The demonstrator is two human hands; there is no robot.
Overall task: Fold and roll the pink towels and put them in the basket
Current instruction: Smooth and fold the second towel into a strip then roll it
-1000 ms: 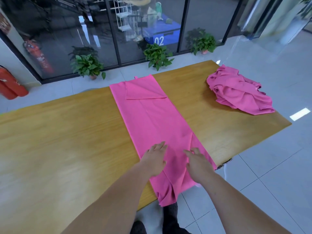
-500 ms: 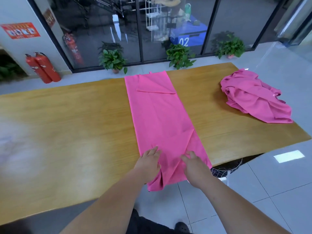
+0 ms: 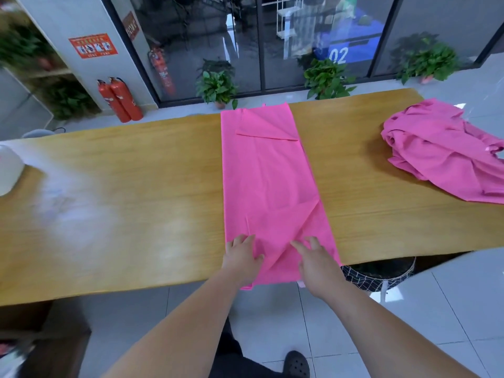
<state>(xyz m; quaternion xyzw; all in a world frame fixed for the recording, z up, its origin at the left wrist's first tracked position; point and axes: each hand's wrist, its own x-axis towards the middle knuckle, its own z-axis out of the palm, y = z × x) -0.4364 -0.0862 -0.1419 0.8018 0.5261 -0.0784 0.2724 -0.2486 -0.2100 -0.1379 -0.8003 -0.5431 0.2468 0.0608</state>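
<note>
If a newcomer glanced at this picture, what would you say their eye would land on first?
The long pink towel stretched across the wooden table from far edge to near edge, with the left hand and right hand resting on its near end. Next, the crumpled pink pile at the table's right end, and the dark basket beneath the near edge.

We see a bright, evenly daylit scene with soft shadows. A broad white glare washes the left of the bench point(image 3: 81, 214), and the glass wall point(image 3: 196, 36) carries reflections. The towel point(image 3: 267, 173) at centre is sharp. Blur smears the plants point(image 3: 19, 47) at the left edge, and wide-angle distortion bows the bench's edges.
</note>
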